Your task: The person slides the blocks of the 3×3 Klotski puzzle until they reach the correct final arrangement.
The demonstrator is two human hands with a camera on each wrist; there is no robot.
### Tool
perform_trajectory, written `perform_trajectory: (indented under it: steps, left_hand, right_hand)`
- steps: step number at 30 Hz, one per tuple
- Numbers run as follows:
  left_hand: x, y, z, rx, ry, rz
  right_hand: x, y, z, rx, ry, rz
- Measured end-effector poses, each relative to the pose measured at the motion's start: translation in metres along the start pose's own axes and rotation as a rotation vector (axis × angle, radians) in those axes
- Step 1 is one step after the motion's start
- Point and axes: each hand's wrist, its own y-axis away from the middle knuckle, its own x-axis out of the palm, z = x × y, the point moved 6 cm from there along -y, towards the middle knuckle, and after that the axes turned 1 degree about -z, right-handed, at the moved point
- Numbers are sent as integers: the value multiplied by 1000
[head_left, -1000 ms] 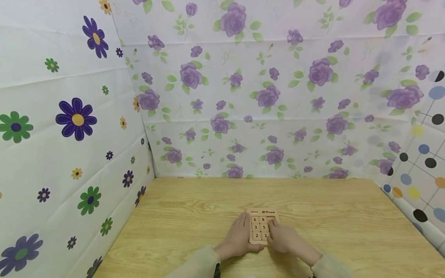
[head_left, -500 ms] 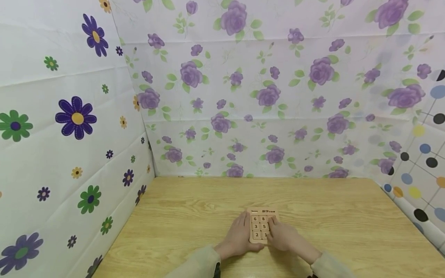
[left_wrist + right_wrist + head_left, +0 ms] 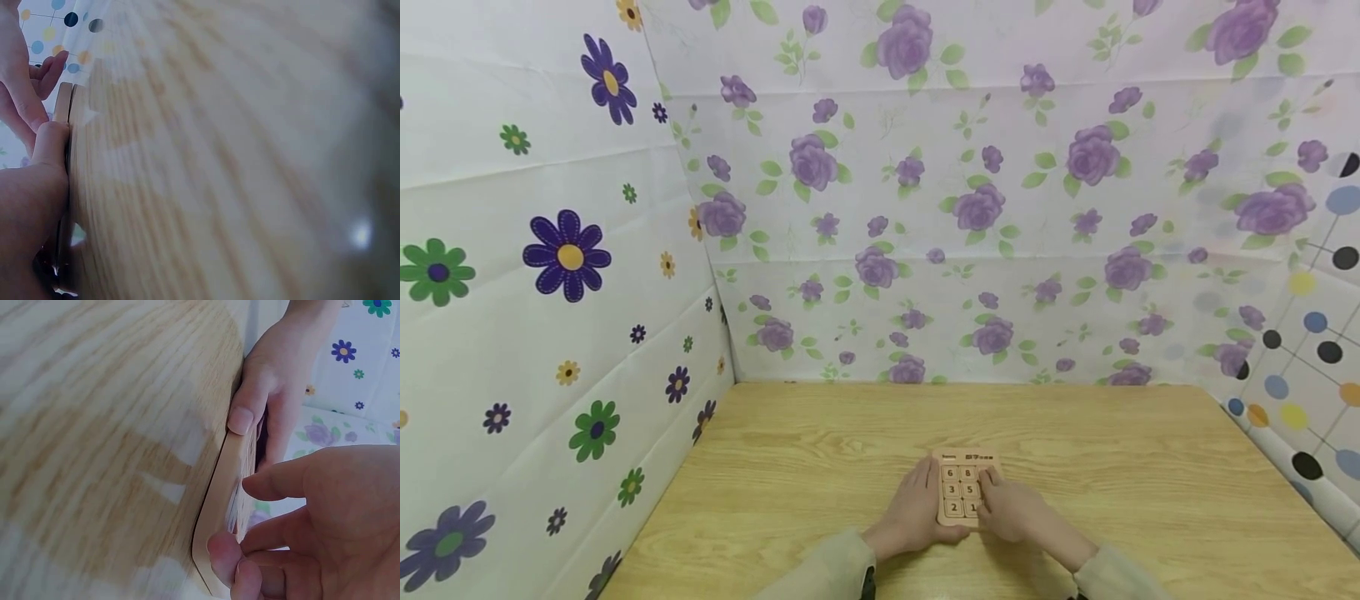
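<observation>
A wooden sliding number puzzle (image 3: 961,490) lies flat on the table, with tiles 6, 8, 3, 5, 2 and 1 showing. My left hand (image 3: 913,512) holds its left side, fingers along that edge and thumb across the near edge. Over the right column is my right hand (image 3: 1011,510), its index finger reaching to the upper right corner of the tile field and hiding that column. In the right wrist view, the right thumb (image 3: 272,481) points at the tile face while the other fingers bend around the puzzle's side (image 3: 219,494).
The wood-grain table (image 3: 790,467) extends around the puzzle on all sides. Behind it hangs a cloth with purple roses (image 3: 887,275). A daisy-print cloth (image 3: 512,333) closes the left side, and a dotted cloth (image 3: 1292,367) the right.
Both hands stay on the puzzle almost unmoved. The head view shifts very slightly, and the puzzle keeps its place with the same tiles showing.
</observation>
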Motion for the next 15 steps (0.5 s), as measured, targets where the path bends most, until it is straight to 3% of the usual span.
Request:
perform_trajectory:
  steps: [5, 15]
  left_hand:
    - [1, -1, 0, -1, 0, 6]
    - [0, 0, -1, -2, 21, 9]
  right_hand:
    - [-1, 4, 0, -5, -1, -23]
    - [0, 17, 3, 0, -13, 6]
